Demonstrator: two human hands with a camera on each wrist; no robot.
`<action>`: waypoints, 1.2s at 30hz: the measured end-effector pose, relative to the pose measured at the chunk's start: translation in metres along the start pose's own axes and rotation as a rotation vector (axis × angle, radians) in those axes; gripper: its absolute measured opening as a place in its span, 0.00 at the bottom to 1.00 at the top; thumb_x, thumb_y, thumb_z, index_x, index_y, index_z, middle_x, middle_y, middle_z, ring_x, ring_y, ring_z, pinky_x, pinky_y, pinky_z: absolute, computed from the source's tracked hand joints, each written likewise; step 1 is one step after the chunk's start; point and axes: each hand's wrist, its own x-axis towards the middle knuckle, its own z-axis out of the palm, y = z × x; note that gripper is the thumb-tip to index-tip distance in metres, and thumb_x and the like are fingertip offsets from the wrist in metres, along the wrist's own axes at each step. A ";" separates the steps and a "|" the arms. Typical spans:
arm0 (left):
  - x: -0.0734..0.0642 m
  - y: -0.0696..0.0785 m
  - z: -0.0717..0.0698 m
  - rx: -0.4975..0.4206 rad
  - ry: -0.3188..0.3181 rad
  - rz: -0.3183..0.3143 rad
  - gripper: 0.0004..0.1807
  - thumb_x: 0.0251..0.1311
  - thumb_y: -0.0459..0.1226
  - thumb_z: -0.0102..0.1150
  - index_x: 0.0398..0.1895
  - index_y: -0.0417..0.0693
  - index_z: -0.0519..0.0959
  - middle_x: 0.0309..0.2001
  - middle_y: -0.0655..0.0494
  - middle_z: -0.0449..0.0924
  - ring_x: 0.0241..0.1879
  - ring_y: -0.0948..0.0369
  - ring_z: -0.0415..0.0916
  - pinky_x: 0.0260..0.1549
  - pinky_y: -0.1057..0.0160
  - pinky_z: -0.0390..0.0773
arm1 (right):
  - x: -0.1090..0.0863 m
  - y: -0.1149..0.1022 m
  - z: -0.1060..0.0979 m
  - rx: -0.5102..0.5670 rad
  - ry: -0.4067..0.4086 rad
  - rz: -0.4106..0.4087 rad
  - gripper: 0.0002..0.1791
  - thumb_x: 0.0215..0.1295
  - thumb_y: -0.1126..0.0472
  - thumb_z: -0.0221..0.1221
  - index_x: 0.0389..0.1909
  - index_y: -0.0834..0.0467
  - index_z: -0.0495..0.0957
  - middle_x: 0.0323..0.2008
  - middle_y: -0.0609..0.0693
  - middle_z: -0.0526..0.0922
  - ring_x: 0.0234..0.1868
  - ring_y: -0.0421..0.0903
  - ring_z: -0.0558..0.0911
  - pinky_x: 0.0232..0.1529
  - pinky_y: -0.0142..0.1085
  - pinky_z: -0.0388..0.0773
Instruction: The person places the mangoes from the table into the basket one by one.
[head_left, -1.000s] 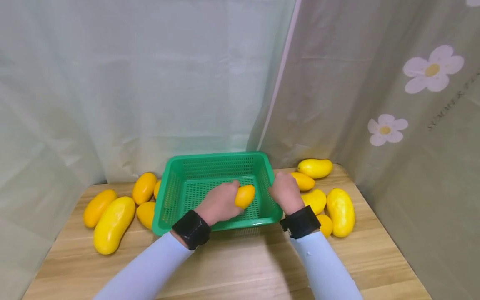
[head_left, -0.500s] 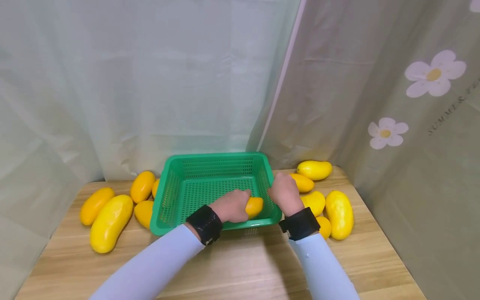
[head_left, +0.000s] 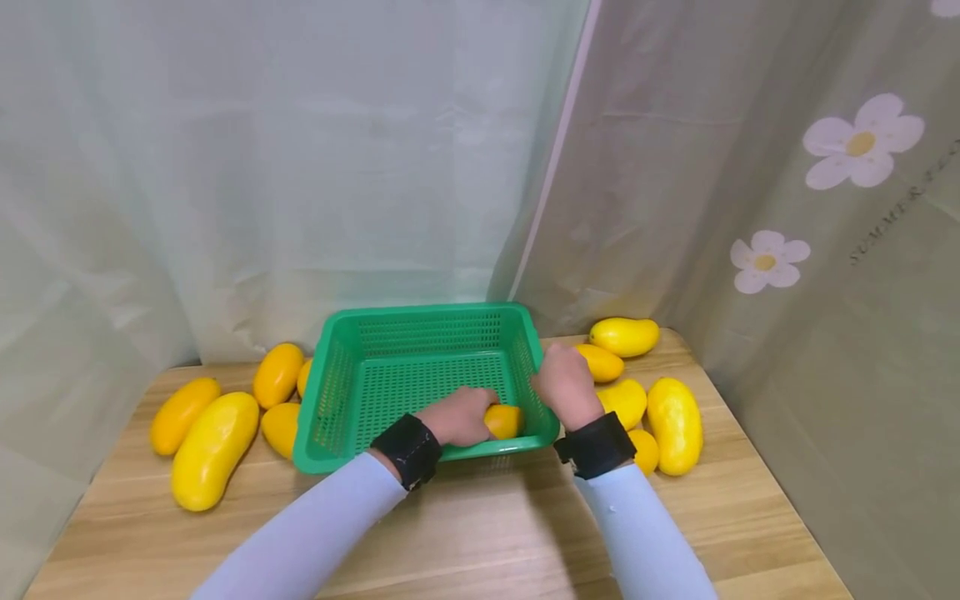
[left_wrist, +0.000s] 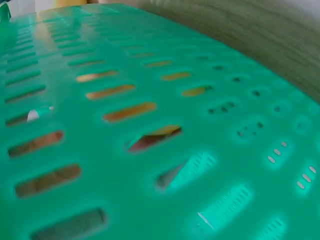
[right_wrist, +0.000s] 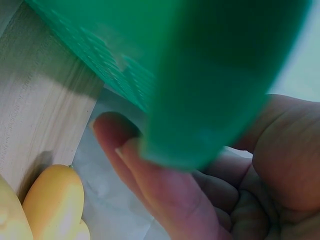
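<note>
A green plastic basket (head_left: 420,310) with slotted walls stands on the wooden table. Inside it, at the front right corner, my left hand (head_left: 459,416) grips a yellow-orange mango (head_left: 504,422), partly covering it. Only the basket's slotted wall (left_wrist: 150,175) fills the left wrist view, with bits of yellow and skin through the slots. My right hand (head_left: 568,385) holds the basket's right rim; in the right wrist view its curled fingers (right_wrist: 170,195) wrap under the green rim (right_wrist: 200,110).
Left of the basket lie several yellow mangoes, among them a long one (head_left: 215,451) and a smaller one (head_left: 278,376). More mangoes, such as a curved one (head_left: 674,426), lie to the right. A curtain (head_left: 375,167) hangs behind the table (head_left: 480,533).
My left hand has moved right and lower with the mango, from mid-basket down to the front right corner. The right hand stays on the rim. The view has shifted slightly.
</note>
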 end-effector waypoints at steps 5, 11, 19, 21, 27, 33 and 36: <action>0.000 -0.001 0.001 -0.007 -0.019 0.012 0.17 0.50 0.42 0.65 0.43 0.48 0.75 0.28 0.59 0.72 0.28 0.61 0.67 0.28 0.65 0.69 | 0.000 0.000 0.000 -0.020 0.014 -0.010 0.09 0.55 0.62 0.61 0.27 0.62 0.72 0.20 0.53 0.71 0.23 0.48 0.72 0.23 0.35 0.70; -0.005 0.002 -0.004 -0.020 -0.021 0.035 0.23 0.54 0.47 0.62 0.50 0.45 0.74 0.32 0.59 0.72 0.31 0.61 0.68 0.30 0.64 0.70 | -0.001 0.001 0.000 -0.026 0.040 -0.026 0.08 0.55 0.62 0.61 0.25 0.62 0.71 0.19 0.53 0.71 0.23 0.48 0.72 0.24 0.36 0.71; -0.038 0.002 -0.018 0.006 0.105 0.079 0.25 0.62 0.43 0.55 0.59 0.40 0.69 0.56 0.49 0.72 0.56 0.56 0.67 0.54 0.56 0.66 | -0.003 0.000 0.001 -0.028 0.069 -0.036 0.07 0.53 0.64 0.59 0.23 0.61 0.71 0.20 0.53 0.71 0.23 0.49 0.71 0.24 0.38 0.70; -0.052 -0.001 -0.023 0.010 0.147 0.077 0.24 0.63 0.43 0.54 0.60 0.42 0.69 0.58 0.50 0.70 0.58 0.56 0.65 0.55 0.56 0.65 | -0.003 0.000 0.002 -0.030 0.073 -0.038 0.06 0.52 0.64 0.59 0.23 0.61 0.71 0.20 0.53 0.71 0.23 0.49 0.71 0.24 0.38 0.70; -0.099 -0.017 -0.049 0.008 0.373 0.000 0.25 0.63 0.45 0.54 0.61 0.47 0.68 0.59 0.54 0.69 0.59 0.57 0.64 0.55 0.55 0.65 | -0.003 -0.002 0.002 -0.052 0.099 -0.054 0.06 0.51 0.64 0.59 0.22 0.61 0.71 0.20 0.53 0.71 0.23 0.49 0.72 0.24 0.39 0.71; -0.142 -0.055 -0.065 0.055 0.675 -0.111 0.26 0.63 0.43 0.53 0.62 0.42 0.66 0.58 0.44 0.69 0.56 0.48 0.65 0.51 0.46 0.67 | -0.005 -0.002 0.001 -0.068 0.084 -0.029 0.06 0.52 0.64 0.59 0.22 0.60 0.71 0.20 0.53 0.71 0.23 0.48 0.72 0.24 0.39 0.72; -0.163 -0.076 -0.071 0.113 0.789 -0.197 0.27 0.63 0.42 0.53 0.62 0.39 0.66 0.56 0.40 0.69 0.53 0.44 0.67 0.48 0.41 0.67 | -0.005 -0.003 0.001 -0.063 0.070 -0.021 0.06 0.52 0.64 0.58 0.22 0.60 0.71 0.20 0.53 0.71 0.23 0.48 0.72 0.24 0.38 0.71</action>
